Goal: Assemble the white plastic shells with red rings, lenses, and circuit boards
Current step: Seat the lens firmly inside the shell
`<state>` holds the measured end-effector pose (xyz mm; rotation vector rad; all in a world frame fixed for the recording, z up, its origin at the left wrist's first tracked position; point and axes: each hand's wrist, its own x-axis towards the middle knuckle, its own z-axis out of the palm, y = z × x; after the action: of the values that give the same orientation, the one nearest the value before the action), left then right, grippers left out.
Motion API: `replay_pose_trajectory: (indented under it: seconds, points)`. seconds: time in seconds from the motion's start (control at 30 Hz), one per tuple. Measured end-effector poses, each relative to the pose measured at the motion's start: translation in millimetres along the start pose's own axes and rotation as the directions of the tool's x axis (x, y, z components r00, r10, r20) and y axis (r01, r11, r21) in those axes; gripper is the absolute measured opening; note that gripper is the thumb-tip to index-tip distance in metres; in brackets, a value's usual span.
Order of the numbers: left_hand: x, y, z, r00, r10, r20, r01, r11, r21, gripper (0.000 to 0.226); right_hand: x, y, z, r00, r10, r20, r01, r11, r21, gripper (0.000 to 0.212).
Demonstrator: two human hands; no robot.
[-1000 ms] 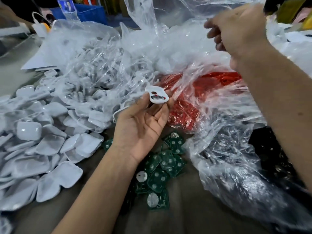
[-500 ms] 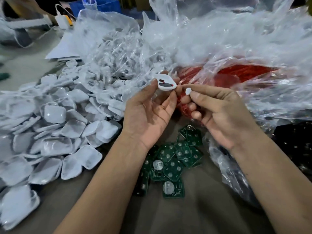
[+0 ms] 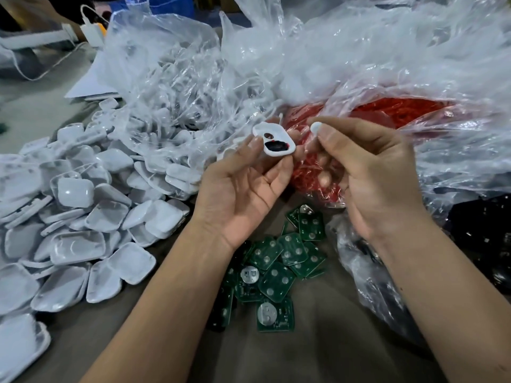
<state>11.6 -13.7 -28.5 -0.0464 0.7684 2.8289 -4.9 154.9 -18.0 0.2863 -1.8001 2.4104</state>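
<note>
Head view is showing me a job I am judging to be barely started on this piece: going from the left, a big heap of loose white shells [image 3: 83, 217] is lying on the counter [image 3: 318, 360], spilling from a clear bag [image 3: 166, 78], none visibly fitted yet. My left hand [image 3: 240, 194] is pinching one white shell [image 3: 273, 139] at its fingertips, raised above the counter; it is looking glossy and rounded, with one small round opening standing empty and a larger dark opening showing a trace of red at its rim. Just beside it, my right hand [image 3: 376, 172] is pinching a small white disc [image 3: 315, 127], probably the lens, not yet seated. Behind, red rings [image 3: 387, 114] are filling another bag. Green circuit boards [image 3: 279, 269] are lying below, waiting, so the board step is remaining.
</note>
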Motion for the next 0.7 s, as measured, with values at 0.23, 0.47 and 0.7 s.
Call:
replay_pose_trajectory:
  seconds: [0.23, 0.47, 0.7]
  points:
    - [0.9, -2.4, -4.8, 0.992, -0.074, 0.099, 0.055, 0.982, 0.181, 0.037, -2.8, -0.9, -2.4, 0.882, -0.456, 0.119, 0.444, 0.716, -0.539, 0.013]
    - [1.6, -3.3, -6.5, 0.993, -0.092, 0.079, 0.065, 0.954, 0.294, 0.030, -4.0, -2.5, -0.7, 0.862, -0.447, 0.240, 0.486, 0.590, -0.645, 0.013]
    - [1.8, -3.4, -7.0, 0.989, -0.108, 0.100, 0.076, 0.955, 0.286, 0.030, -2.9, -6.6, -1.1, 0.899, -0.363, 0.245, 0.431, 0.637, -0.639, 0.015]
